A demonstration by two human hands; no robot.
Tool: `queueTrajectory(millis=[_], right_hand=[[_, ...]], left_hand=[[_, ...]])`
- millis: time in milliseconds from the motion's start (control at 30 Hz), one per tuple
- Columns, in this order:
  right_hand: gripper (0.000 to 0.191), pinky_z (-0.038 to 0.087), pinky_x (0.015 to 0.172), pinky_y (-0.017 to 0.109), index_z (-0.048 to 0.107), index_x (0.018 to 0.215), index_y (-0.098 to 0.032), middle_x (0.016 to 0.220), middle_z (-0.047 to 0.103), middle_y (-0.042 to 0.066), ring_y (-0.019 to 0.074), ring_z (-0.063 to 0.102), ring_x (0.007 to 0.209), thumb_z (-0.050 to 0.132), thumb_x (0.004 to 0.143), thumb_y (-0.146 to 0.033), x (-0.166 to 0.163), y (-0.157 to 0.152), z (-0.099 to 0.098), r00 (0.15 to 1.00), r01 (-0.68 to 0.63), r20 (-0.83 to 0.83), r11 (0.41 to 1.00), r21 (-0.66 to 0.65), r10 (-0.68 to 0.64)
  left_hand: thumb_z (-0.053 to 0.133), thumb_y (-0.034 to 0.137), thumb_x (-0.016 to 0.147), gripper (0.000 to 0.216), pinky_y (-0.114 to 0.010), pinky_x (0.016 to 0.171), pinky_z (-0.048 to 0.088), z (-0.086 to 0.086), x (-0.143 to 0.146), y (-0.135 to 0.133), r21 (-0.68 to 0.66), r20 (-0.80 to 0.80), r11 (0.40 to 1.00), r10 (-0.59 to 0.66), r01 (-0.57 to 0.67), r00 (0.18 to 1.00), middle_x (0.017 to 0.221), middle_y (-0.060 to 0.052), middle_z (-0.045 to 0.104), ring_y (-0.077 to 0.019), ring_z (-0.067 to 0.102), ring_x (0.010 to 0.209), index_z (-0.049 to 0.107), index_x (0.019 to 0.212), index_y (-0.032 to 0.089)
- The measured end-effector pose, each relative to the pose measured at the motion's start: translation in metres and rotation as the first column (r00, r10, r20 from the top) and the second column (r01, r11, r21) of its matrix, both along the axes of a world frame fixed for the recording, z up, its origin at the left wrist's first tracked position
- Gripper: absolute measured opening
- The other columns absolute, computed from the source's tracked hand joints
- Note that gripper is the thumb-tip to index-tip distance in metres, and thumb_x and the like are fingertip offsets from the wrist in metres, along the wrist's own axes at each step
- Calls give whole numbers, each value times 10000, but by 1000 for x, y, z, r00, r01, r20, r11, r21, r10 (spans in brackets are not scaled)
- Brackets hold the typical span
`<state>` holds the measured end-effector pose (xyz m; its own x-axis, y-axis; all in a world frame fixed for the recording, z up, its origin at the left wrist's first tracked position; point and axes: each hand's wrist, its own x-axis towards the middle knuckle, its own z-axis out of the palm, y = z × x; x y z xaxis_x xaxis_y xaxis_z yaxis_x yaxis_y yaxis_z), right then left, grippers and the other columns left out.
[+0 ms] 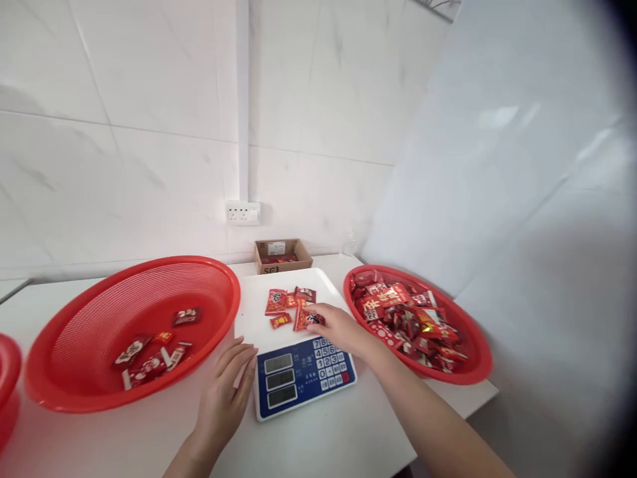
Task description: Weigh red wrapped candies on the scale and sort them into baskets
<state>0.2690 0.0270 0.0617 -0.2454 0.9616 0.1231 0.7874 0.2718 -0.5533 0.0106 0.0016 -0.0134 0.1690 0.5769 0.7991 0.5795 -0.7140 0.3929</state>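
Note:
A white weighing scale with a blue keypad panel lies in front of me. Several small red snack packets are spread over its plate. My right hand reaches over the plate from the right, thumb and fingers closed on a red snack packet at the near side of the group. At the scale's left edge rests my left hand, fingers stretched out and holding nothing. The scale's three displays show no figures I can read.
To the left stands a large red basket with several packets in it. Another red basket, heaped with packets, is at the right by the wall. Behind the scale sits a cardboard box. A red rim shows at the far left.

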Motion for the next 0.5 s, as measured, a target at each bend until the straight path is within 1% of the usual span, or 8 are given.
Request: queueTrajectory(millis=[67,133,233,300,400,433,500], right_hand=[[384,398,957,366,588,1167,-225,1198,608,75,225,544,1107,601,794,-315,0,-1,-6,999,-34,42,999,37,33],[341,410,942,367,603,1146,-236,1146,631,68,220,548,1086,583,809,-282,0,-2,-10,997,-40,65,994,101,34],[315,411,942,357,596,1143,-239,1123,634,59,201,534,1086,532,835,-223,7,-8,-7,999,26,35,972,234,-35],[310,413,938,361,587,1145,-234,1124,630,61,201,538,1070,514,843,-240,21,-16,-1,991,126,2,946,298,-133],[306,423,926,373,581,1132,-238,1138,623,62,212,548,1059,491,845,-292,55,-34,9,942,324,-21,889,323,-336],[308,427,919,379,580,1129,-240,1138,623,62,218,552,1058,481,845,-308,69,-41,11,914,387,-7,865,320,-406],[322,434,904,400,582,1127,-229,1123,629,74,241,559,1052,464,843,-327,95,-51,12,842,485,89,818,310,-533]], left_hand=[[519,228,854,167,-339,809,550,-1,0,2,23,-8,1000,-4,5,1000,928,-57,688,-213,629,990,646,961,213],[515,238,856,167,-333,798,551,-2,-1,4,44,-27,999,-8,9,1000,922,-58,686,-214,631,981,643,960,214],[508,255,860,166,-332,794,547,-3,-2,5,67,-49,998,-3,6,999,922,-61,681,-215,629,976,637,953,210],[501,260,864,168,-332,798,543,-3,-2,6,76,-57,997,-1,5,998,924,-63,678,-215,626,977,634,953,206],[497,259,867,167,-331,800,540,-3,-2,6,79,-57,997,3,1,998,923,-62,677,-214,623,979,630,952,206],[497,258,867,166,-329,798,540,-4,-2,7,82,-55,997,5,-1,998,921,-60,677,-213,624,977,629,952,206],[498,254,866,165,-324,799,540,-5,-2,7,86,-53,996,8,-3,999,919,-59,678,-211,624,975,630,952,205]])
